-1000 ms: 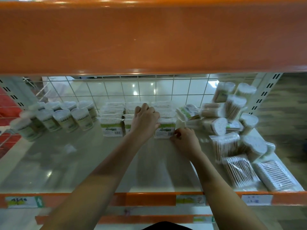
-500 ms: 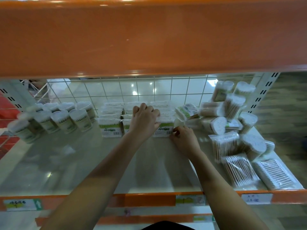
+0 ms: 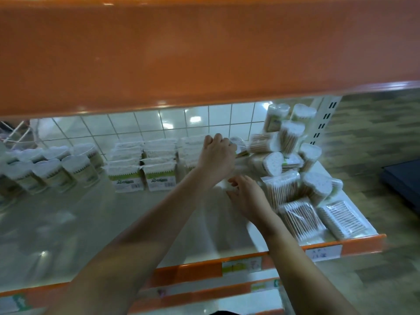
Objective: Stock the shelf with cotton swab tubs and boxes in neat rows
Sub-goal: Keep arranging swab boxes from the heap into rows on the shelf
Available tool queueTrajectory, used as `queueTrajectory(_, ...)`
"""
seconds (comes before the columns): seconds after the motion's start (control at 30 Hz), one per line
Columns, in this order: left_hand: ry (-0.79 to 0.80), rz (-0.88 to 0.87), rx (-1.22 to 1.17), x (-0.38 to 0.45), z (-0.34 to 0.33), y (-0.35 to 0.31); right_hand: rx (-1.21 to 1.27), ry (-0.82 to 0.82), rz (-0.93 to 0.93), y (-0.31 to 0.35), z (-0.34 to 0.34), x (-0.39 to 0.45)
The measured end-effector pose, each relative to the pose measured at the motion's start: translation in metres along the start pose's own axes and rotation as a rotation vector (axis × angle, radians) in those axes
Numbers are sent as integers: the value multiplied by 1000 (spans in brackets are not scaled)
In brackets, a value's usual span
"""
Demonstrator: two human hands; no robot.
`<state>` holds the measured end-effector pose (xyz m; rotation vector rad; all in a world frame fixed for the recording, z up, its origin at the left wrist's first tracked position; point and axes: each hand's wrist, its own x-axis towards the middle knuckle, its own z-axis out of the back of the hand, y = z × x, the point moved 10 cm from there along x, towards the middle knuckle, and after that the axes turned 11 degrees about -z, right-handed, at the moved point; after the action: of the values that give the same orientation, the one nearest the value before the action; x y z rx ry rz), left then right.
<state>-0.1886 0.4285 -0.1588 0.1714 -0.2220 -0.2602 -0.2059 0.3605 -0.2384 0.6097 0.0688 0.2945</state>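
left hand (image 3: 217, 155) grip: unclear | right hand (image 3: 246, 196) grip: unclear | loose tubs (image 3: 293, 155) crowd right

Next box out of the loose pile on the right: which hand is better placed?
Probably the right hand: it lies beside the loose pile, fingers relaxed and apparently holding nothing. The left hand reaches farther back, its fingers curled at the third box row.

Orange shelf edge (image 3: 354, 243) — white boxes (image 3: 159, 171) with green, perhaps printed, labels.
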Motion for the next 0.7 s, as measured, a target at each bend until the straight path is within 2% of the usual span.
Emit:
queueTrajectory(0.2,255,99,213,34,-34,4,-36,23,56,-4,7,-8)
queueTrajectory(0.27,295,121,270,39,-42,5,-49,31,79,-5,8,-10)
queueTrajectory(0.5,303,134,270,46,-47,3,-47,75,139,-4,6,-15)
queueTrajectory(0.7,202,142,212,45,-33,1,-21,111,143,-4,5,-12)
